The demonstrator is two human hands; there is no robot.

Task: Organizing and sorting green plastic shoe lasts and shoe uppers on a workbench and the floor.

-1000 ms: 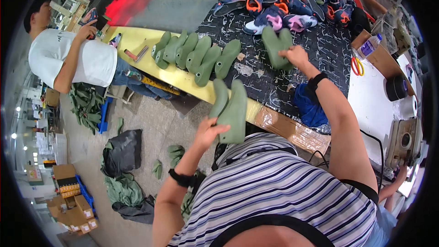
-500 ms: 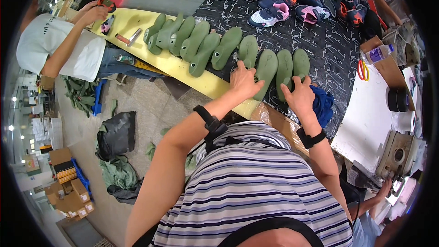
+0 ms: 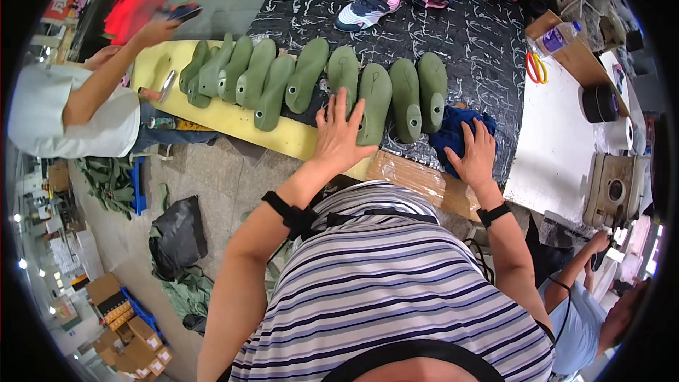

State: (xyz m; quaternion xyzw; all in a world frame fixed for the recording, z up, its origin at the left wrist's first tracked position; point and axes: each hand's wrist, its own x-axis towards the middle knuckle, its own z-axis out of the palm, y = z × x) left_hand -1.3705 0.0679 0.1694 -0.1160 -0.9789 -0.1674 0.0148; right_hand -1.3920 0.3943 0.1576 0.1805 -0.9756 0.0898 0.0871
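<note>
Your left hand [image 3: 339, 136], at the centre of the frame, is spread wide with nothing clasped, its fingertips over the lower ends of two green foot-shaped forms [image 3: 375, 88]; whether they touch or hover, you cannot tell. Your right hand [image 3: 477, 159], right of centre, lies loosely over a bunched blue cloth [image 3: 453, 126], with thumb and fingers apart; whether it pinches any fabric, the view does not settle. The forms stretch in a row from upper left to just right of centre, several hole-marked ends facing you, probably to keep them within easy reach. The four rightmost stand side by side on the dark patterned sheet [image 3: 484, 71], more evenly spaced than the crowded group at left along the yellow board [image 3: 293, 143], which suggests deliberate lining up. The cloth sits just beside the last form, seemingly handy for your right hand. Sports shoes [image 3: 368, 8] lie farther off, at the top.
</note>
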